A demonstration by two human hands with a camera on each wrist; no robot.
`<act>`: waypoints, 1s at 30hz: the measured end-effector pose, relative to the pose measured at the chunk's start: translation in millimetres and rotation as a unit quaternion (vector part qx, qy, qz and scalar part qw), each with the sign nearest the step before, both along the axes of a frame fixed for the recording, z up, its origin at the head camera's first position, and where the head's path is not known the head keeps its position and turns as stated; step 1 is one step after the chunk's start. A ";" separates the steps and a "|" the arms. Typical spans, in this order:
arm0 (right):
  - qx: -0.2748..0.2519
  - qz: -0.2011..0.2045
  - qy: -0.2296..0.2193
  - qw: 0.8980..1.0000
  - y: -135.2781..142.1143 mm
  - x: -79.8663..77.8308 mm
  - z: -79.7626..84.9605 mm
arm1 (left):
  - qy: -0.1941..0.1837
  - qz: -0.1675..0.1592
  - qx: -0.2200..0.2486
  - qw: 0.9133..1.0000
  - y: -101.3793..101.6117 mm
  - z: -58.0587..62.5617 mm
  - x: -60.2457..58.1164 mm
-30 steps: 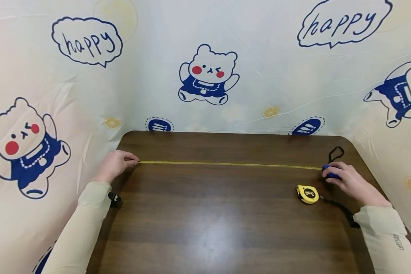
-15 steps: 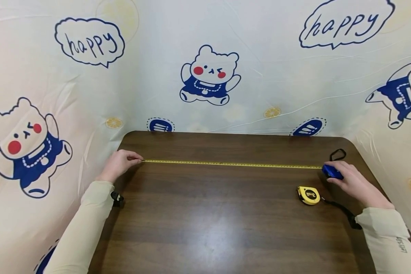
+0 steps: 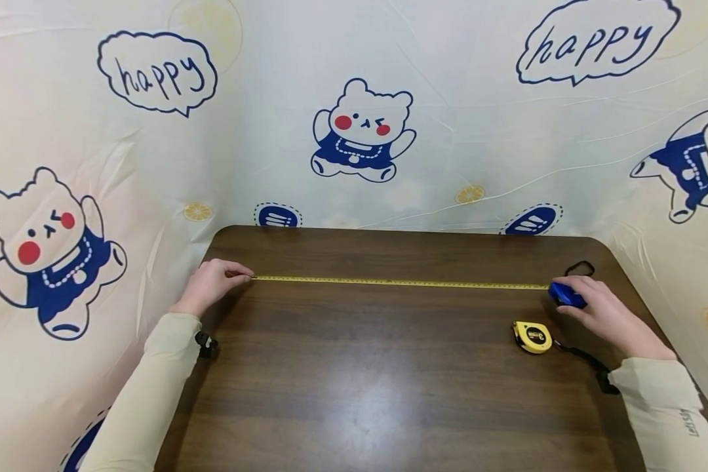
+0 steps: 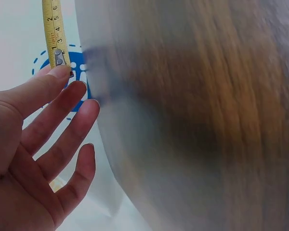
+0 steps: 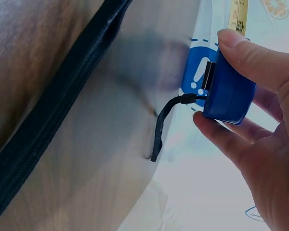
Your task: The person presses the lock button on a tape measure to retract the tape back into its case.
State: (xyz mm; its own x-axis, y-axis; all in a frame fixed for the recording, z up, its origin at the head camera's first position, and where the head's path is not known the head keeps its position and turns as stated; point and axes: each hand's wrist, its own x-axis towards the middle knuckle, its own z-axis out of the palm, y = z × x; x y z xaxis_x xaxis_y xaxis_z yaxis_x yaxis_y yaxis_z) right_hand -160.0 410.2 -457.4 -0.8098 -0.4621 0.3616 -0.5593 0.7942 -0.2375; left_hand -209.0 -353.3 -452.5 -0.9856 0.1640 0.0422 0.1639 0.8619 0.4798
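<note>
Between my two hands a yellow tape blade stretches across the far part of the table. At its left end my left hand pinches the metal end hook between thumb and forefinger, the other fingers loosely bent. My right hand grips the blue tape measure by its case, thumb on one side and fingers on the other. A black wrist strap hangs from that case. Nearer to me, below the right hand, lies a second tape measure, yellow and black, touched by neither hand.
The brown wooden table has rounded far corners. A pale cloth backdrop with printed bears encloses its back and sides. From the yellow tape measure a black strap runs toward the right sleeve.
The left hand, still pinching the tape end, has come slightly to the right. The right hand has shifted a little left with the blue case, and the drawn-out blade is shorter.
</note>
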 end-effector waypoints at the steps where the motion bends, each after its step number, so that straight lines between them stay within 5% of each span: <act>1: 0.000 0.000 0.000 1.000 -1.0 0.1 0.8 | 0.000 -0.001 0.001 1.000 1.7 0.9 0.2; 30: 0.007 0.016 0.000 1.000 -20.5 -1.6 9.6 | -0.006 -0.009 0.002 1.000 25.9 -3.6 -1.9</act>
State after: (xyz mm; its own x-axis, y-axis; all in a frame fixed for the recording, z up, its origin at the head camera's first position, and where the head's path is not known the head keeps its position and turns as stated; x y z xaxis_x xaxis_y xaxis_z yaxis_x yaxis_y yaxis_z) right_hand -161.5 389.6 -447.7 -0.7942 -0.4927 0.3555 -0.5847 0.7789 -0.2268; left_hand -210.9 -327.5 -456.1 -0.9831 0.1806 0.0306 0.1726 0.8570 0.4855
